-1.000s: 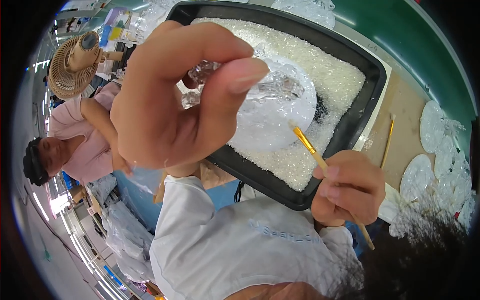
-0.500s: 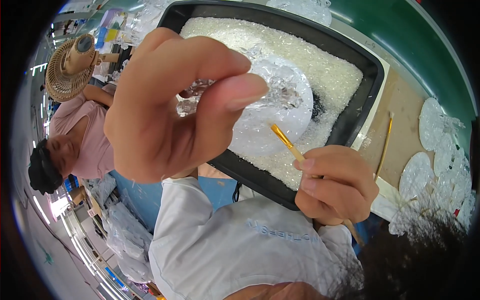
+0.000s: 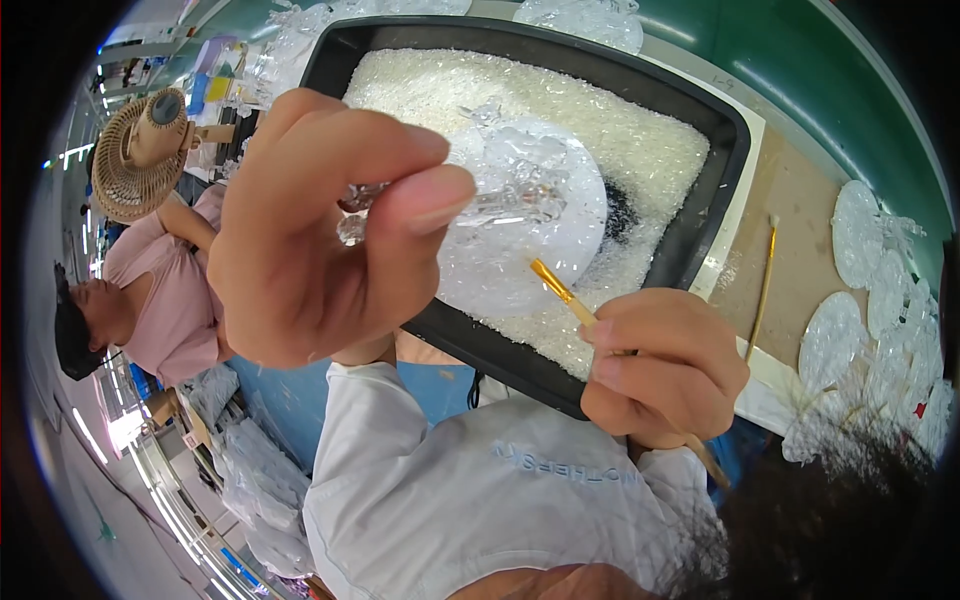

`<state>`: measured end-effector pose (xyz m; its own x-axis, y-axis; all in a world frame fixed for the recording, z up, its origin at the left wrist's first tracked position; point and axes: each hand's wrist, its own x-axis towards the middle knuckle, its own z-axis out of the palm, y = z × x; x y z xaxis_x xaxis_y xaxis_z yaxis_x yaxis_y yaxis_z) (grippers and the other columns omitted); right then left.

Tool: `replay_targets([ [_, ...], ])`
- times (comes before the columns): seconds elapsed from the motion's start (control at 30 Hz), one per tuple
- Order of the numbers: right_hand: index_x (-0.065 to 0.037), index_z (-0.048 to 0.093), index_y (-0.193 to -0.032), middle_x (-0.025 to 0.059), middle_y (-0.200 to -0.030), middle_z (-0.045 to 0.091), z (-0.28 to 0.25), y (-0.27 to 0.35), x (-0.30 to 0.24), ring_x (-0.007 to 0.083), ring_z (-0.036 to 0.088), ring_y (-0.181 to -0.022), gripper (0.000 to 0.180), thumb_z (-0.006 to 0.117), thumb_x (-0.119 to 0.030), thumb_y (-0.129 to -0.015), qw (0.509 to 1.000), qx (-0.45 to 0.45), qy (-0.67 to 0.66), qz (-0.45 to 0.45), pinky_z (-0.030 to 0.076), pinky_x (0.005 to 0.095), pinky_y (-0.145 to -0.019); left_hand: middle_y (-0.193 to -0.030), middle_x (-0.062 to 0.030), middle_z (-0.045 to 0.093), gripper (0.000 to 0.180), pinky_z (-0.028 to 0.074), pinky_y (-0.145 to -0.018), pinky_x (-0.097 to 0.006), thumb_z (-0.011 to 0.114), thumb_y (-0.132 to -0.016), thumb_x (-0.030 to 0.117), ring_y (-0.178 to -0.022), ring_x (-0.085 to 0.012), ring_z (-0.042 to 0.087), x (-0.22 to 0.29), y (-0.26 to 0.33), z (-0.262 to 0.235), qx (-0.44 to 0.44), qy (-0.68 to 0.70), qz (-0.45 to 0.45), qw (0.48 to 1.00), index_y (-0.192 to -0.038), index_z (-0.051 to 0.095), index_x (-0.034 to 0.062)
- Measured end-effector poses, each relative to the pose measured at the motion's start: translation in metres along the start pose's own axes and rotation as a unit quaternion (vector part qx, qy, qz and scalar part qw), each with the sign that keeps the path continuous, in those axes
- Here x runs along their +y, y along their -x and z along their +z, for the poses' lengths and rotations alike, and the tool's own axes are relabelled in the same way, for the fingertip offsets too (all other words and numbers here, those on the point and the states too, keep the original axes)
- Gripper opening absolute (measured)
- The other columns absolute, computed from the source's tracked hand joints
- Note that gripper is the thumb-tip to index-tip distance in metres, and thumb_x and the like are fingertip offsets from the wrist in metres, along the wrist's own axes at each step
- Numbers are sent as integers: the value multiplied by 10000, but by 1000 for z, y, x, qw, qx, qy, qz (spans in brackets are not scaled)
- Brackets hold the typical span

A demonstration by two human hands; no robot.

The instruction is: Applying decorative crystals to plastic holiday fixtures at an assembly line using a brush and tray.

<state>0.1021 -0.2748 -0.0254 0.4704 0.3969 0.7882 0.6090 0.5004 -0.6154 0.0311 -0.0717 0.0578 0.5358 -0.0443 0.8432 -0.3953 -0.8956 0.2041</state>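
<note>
Thumb and forefinger of my left hand [image 3: 330, 220] are pinched on a clear, faceted ornament on a round translucent disc [image 3: 520, 255]. The ornament's exact shape is partly hidden behind the fingers. Between the fingers of my right hand [image 3: 665, 370] is a small paintbrush [image 3: 562, 288] with a gold ferrule. Its bristle tip is over the lower part of the disc; whether it touches cannot be made out. Below the disc lies a black tray [image 3: 727, 185] holding fine white, glittering granules [image 3: 640, 130].
A second brush [image 3: 768, 270] lies on the brown board at the right. Beyond it are several clear discs with ornaments [image 3: 832, 340]. More clear pieces [image 3: 590, 22] sit behind the tray. At the left are a fan [image 3: 145, 150] and a co-worker in a pink shirt [image 3: 165, 270].
Both my hands, the disc and the tray appear slightly farther left. My left hand keeps its pinch and my right keeps the brush. The co-worker's head has turned.
</note>
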Motion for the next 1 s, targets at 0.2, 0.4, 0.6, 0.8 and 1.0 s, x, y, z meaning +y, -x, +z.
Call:
replay_targets([
  [0.2, -20, 606, -865, 164, -858, 657, -4, 5, -3, 240, 636, -583, 270, 783, -221, -831, 999, 27, -24, 15, 534, 322, -510, -624, -106, 532, 292, 360, -536, -291, 655, -949, 181, -561, -157, 444, 10, -2, -7, -1, -16, -42, 999, -942, 549, -92],
  [0.4, -15, 608, -847, 160, -857, 657, -7, 7, 1, 240, 635, -588, 208, 769, -145, -827, 999, 44, -26, 5, 537, 321, -517, -646, -107, 589, 204, 332, -511, -269, 706, -798, -33, -572, -152, 452, 0, 6, 8, 81, 68, -6, 994, -947, 583, -99],
  [0.6, 2, 624, -839, 170, -796, 663, -5, 1, 4, 250, 646, -586, 189, 777, -79, -763, 999, 15, -36, -30, 541, 332, -498, -619, -89, 565, 164, 308, -518, -275, 680, -841, 18, -564, -141, 417, 11, 3, 8, 103, 33, -34, 994, -924, 572, -74],
  [0.8, 1, 623, -840, 160, -784, 651, -4, -5, 2, 251, 642, -586, 149, 744, -30, -759, 999, 14, -21, -23, 538, 333, -499, -610, -86, 554, 153, 287, -511, -284, 679, -839, 24, -554, -141, 394, 7, 1, 11, 115, 41, -23, 992, -893, 571, -70],
  [1.0, -11, 600, -869, 161, -857, 645, -10, 3, -6, 247, 642, -621, 182, 750, -96, -812, 998, 54, 10, -32, 525, 337, -509, -606, -74, 537, 178, 314, -513, -300, 695, -855, 60, -556, -163, 423, 0, -3, -1, 42, 12, 40, 998, -856, 580, -76],
])
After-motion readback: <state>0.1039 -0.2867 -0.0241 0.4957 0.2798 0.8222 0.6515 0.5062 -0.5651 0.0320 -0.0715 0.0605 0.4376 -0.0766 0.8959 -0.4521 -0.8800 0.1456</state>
